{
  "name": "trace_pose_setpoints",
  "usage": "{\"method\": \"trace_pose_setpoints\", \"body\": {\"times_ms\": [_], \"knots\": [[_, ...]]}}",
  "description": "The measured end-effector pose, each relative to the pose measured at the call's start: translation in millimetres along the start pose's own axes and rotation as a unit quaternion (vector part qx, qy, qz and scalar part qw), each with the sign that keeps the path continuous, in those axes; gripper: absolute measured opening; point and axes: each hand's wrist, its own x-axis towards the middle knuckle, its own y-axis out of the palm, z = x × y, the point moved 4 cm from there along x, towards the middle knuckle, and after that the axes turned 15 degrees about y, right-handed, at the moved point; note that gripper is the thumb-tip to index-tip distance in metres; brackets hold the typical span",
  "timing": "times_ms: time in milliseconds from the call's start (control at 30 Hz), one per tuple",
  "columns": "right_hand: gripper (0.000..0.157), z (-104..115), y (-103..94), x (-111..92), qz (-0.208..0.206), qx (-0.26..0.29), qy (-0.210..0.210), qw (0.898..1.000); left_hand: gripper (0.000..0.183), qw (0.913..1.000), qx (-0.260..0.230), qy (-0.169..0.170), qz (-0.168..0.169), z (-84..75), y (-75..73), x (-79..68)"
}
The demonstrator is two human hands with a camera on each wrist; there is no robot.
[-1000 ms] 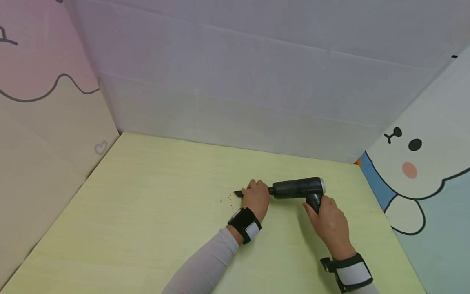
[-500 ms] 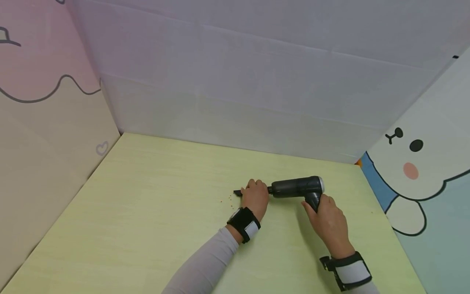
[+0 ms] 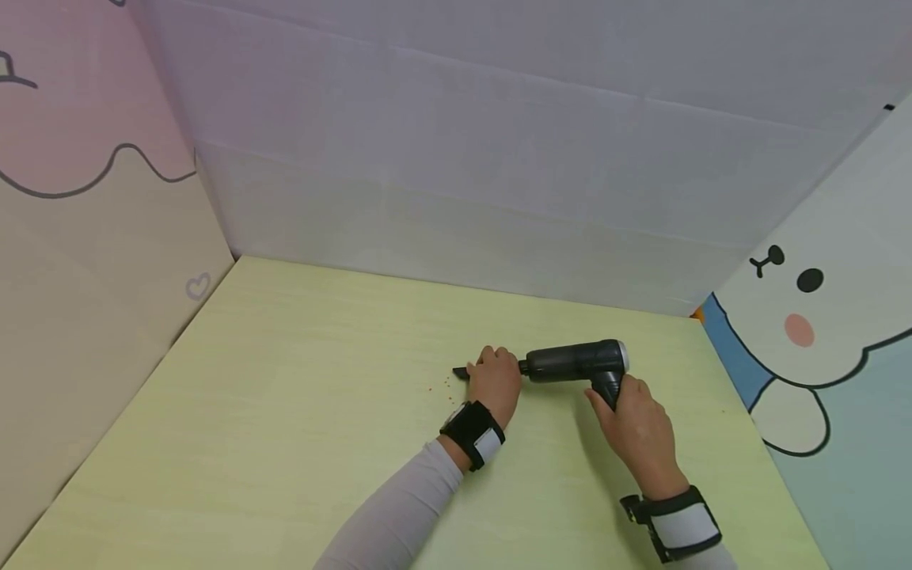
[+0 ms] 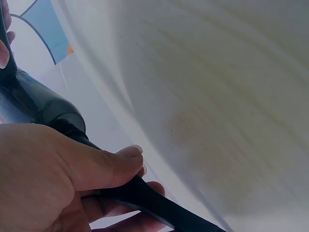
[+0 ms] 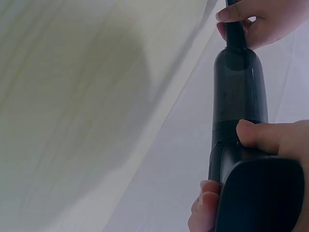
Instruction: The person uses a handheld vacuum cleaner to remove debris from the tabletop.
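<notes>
A black handheld vacuum cleaner (image 3: 566, 362) lies level over the table, its nozzle pointing left. My right hand (image 3: 641, 427) grips its handle (image 3: 607, 388) from the near side. In the right wrist view the thumb lies along the body, below the dark see-through dust cup (image 5: 240, 96). My left hand (image 3: 495, 385) holds the slim crevice nozzle (image 4: 149, 200) between thumb and fingers, close to where it joins the cup. The flat nozzle tip (image 3: 460, 373) sticks out past the left fingers, right beside several tiny orange-red crumbs (image 3: 431, 389) on the tabletop.
The pale yellow table (image 3: 285, 412) meets a whitish back wall (image 3: 456, 174). Side panels with cartoon prints stand at the left (image 3: 93, 261) and right (image 3: 841, 380). Both wrists carry black straps, the left one (image 3: 473, 435) above a light sleeve.
</notes>
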Motion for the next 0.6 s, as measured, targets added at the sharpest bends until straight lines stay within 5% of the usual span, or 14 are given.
{"method": "trace_pose_setpoints", "body": {"times_ms": [600], "knots": [[0.049,2.3,-2.0,-0.5,0.011,0.000,0.002,1.000,0.013,0.9999,-0.013,-0.010,0.002,2.2,-5.3,-1.7]]}}
